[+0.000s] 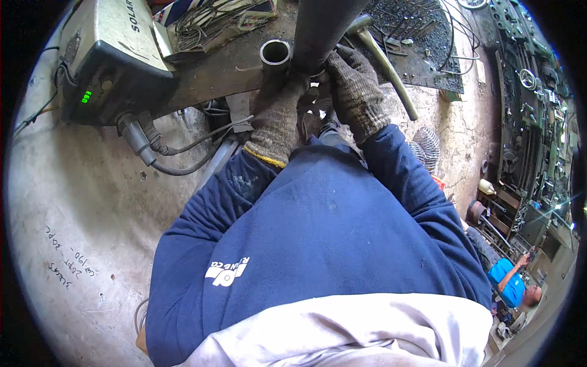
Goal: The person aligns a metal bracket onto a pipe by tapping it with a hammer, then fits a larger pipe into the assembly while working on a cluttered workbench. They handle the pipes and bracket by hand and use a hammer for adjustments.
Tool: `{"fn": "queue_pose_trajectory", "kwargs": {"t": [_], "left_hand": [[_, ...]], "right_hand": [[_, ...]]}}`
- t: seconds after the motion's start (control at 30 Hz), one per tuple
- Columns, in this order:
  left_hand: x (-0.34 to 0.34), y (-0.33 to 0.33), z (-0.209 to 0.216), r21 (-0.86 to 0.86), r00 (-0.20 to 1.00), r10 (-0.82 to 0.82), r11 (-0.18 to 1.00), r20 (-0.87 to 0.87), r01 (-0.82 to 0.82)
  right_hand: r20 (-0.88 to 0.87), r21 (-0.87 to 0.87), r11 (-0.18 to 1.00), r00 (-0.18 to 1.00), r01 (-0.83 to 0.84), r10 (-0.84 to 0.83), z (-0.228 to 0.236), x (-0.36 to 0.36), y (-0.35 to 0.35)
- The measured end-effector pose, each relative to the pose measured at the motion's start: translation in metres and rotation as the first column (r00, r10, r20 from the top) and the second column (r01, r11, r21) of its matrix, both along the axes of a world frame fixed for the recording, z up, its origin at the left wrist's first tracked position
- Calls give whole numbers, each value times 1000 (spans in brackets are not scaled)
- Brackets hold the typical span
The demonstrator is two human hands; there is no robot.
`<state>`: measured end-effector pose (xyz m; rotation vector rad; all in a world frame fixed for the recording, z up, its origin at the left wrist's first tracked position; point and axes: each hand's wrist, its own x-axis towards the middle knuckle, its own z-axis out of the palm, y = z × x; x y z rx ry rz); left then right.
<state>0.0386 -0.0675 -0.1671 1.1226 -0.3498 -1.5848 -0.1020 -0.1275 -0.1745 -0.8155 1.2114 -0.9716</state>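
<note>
At the near edge of the bench, a thick dark tube is met at its lower end by the gloved left hand and right hand; whether the fingers are gripping cannot be told. If unevenly supported, it could be tipped.

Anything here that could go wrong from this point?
The left hand and right hand are close by the large dark cylinder; if it shifts, either could get pinched. The hammer's handle juts past the bench edge near the right hand and could get knocked. The open-ended pipe beside the left hand might get bumped.
</note>
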Motion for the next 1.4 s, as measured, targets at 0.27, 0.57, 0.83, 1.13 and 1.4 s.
{"fn": "queue_pose_trajectory", "kwargs": {"t": [0.27, 0.57, 0.83, 1.13, 1.4], "left_hand": [[8, -3, -12, -46, 991, -82, 996, -108, 77], [8, -3, -14, -35, 990, -16, 999, -140, 11], [10, -1, -1, -11, 997, -62, 998, -34, 62], [50, -23, -27, -556, 465, 379, 759, 800, 339], [59, -40, -30, -352, 440, 124, 801, 889, 484]], "right_hand": [[-240, -44, 982, 956, -183, 167, 17, -7, -1], [-123, -16, 998, 991, -58, 56, 12, -6, -2], [-36, 87, 992, 995, -88, 91, 0, -11, -3], [-69, -86, 993, 995, -77, 72, 1, -10, 0], [-94, -102, 987, 989, -126, 117, 3, -12, -5]]}}
